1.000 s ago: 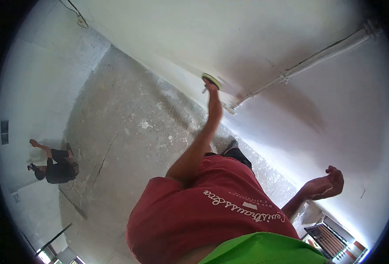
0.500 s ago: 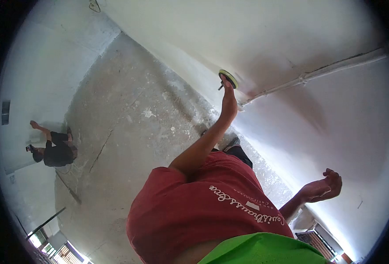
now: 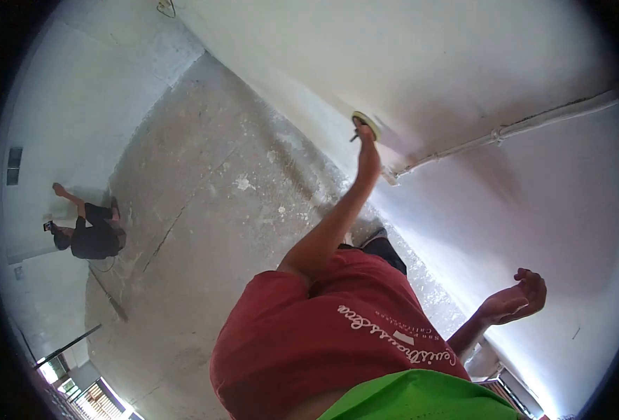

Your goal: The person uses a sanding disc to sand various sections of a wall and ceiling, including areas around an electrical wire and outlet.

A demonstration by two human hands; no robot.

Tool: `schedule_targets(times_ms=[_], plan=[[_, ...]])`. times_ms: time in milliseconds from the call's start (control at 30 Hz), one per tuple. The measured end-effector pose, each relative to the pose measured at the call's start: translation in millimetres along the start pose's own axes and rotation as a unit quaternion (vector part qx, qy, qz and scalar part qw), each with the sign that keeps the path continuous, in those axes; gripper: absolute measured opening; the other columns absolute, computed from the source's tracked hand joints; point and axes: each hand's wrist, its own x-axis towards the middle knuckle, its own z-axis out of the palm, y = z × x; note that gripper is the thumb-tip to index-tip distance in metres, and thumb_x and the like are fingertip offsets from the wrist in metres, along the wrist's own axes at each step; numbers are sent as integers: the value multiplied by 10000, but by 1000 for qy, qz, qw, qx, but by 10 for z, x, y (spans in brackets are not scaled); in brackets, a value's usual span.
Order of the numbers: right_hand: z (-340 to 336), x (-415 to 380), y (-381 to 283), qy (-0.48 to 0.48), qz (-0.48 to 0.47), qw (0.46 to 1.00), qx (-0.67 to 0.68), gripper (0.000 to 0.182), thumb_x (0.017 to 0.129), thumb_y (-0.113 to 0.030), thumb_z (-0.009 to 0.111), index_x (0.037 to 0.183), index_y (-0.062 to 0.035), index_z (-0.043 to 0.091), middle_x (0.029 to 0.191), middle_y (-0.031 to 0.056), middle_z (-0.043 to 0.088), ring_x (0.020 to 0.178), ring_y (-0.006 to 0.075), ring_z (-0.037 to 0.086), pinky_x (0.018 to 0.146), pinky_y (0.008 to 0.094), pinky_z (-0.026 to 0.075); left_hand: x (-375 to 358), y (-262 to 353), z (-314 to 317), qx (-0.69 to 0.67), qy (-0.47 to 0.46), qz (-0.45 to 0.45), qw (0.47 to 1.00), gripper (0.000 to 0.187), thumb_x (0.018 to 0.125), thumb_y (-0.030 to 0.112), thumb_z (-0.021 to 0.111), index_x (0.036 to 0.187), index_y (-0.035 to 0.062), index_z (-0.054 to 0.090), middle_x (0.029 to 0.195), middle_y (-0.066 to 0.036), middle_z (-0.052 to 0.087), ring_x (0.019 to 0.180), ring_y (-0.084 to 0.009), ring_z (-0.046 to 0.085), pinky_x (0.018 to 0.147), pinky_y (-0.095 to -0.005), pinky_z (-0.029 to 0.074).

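My left hand (image 3: pixel 369 147) is stretched out to the wall, its fingers on the back of a round sanding pad (image 3: pixel 366 124). The pad has a yellow-green rim, and a short stem sticks out from its back. Its face lies against or very close to the white wall (image 3: pixel 435 77), a little above the end of a pipe. My right hand (image 3: pixel 514 301) is held out at the right side, beside the wall. Its fingers are loosely bent and apart, and nothing shows in them.
A white pipe (image 3: pixel 498 135) runs along the wall. Another person (image 3: pixel 94 234) crouches by the left wall, holding up a small device. A broom-like tool (image 3: pixel 110 297) lies on the stained concrete floor (image 3: pixel 204 182). A green edge (image 3: pixel 421 395) covers the bottom of view.
The view has shifted slightly. My left hand and the sanding pad have moved a little away from the pipe's end. My right hand looks nearly the same.
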Motion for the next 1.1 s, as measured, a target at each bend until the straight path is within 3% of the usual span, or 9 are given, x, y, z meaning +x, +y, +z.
schedule_targets(times_ms=[133, 233, 567, 733, 833, 900, 967, 1067, 1100], plan=[[80, 21, 19, -31, -15, 999, 18, 528, 1002, -524, 410, 1239, -54, 453, 980, 123, 619, 838, 215, 566, 684, 342, 448, -56, 301, 53, 79, 19, -53, 995, 849, 988, 670, 190, 1560, 107, -89, 1635, -149, 3, 1500, -272, 66, 1204, -385, 74], [168, 43, -32, -32, -7, 999, -4, 541, 1001, -534, 407, 1243, -51, 450, 977, 127, 618, 824, 216, 565, 677, 345, 451, -187, 23, 83, 75, -21, 57, 995, 834, 1013, 614, 194, 1544, 43, -103, 1623, -199, -47, 1506, -288, 17, 1210, -369, 60], [72, 5, 18, -57, 25, 998, -20, 576, 1000, -559, 373, 1248, -41, 418, 921, 119, 571, 785, 215, 552, 643, 339, 446, 112, 14, -100, -56, 4, 16, 998, 783, 1035, 564, 272, 1561, 111, -91, 1623, -202, 17, 1491, -295, 121, 1201, -368, 94], [55, -16, 80, -81, 81, 993, 33, 653, 983, -611, 364, 1175, 0, 495, 934, 122, 594, 792, 212, 576, 680, 341, 455, -50, 17, -208, -2, -18, -45, 999, 831, 1006, 631, 250, 1530, 1, 118, 1596, -171, 167, 1477, -249, 174, 1200, -348, 131], [281, 135, -362, -375, 194, 906, 24, 460, 1013, -418, 423, 1049, 12, 584, 1010, 137, 627, 862, 237, 608, 733, 332, 484, 253, -207, -434, -24, -74, -151, 985, 899, 975, 697, 229, 1558, 25, 97, 1616, -138, 161, 1482, -234, 152, 1197, -367, 108], [674, 368, -821, -560, 121, 812, 113, 262, 972, -150, 518, 1195, -36, 595, 1016, 116, 646, 952, 268, 642, 812, 375, 515, 139, -187, -278, 103, -33, 4, 994, 857, 1002, 633, 277, 1561, 73, -52, 1628, -189, 24, 1504, -277, 85, 1201, -400, 94], [961, 229, -1063, -664, -12, 705, 250, 320, 952, -202, 556, 1235, -64, 611, 1002, 112, 653, 943, 288, 640, 838, 386, 512, -74, -426, -91, 132, -48, -35, 989, 851, 1005, 621, 287, 1560, 84, -72, 1630, -181, -6, 1506, -281, 68, 1201, -405, 84], [1160, 280, -1216, -606, -15, 719, 341, 366, 940, -243, 572, 1267, -84, 615, 996, 114, 662, 922, 310, 636, 846, 403, 500, -345, -197, 153, 98, -55, -26, 993, 833, 1012, 605, 284, 1559, 104, -95, 1633, -173, -31, 1506, -297, 50, 1203, -411, 65], [1166, 394, -1147, -714, -31, 664, 220, 396, 927, -221, 579, 1313, -134, 593, 1072, 99, 669, 1040, 278, 620, 918, 445, 484, -270, -205, 65, 90, -67, -15, 994, 845, 1005, 623, 279, 1560, 99, -84, 1634, -169, -16, 1504, -303, 53, 1202, -408, 73]])
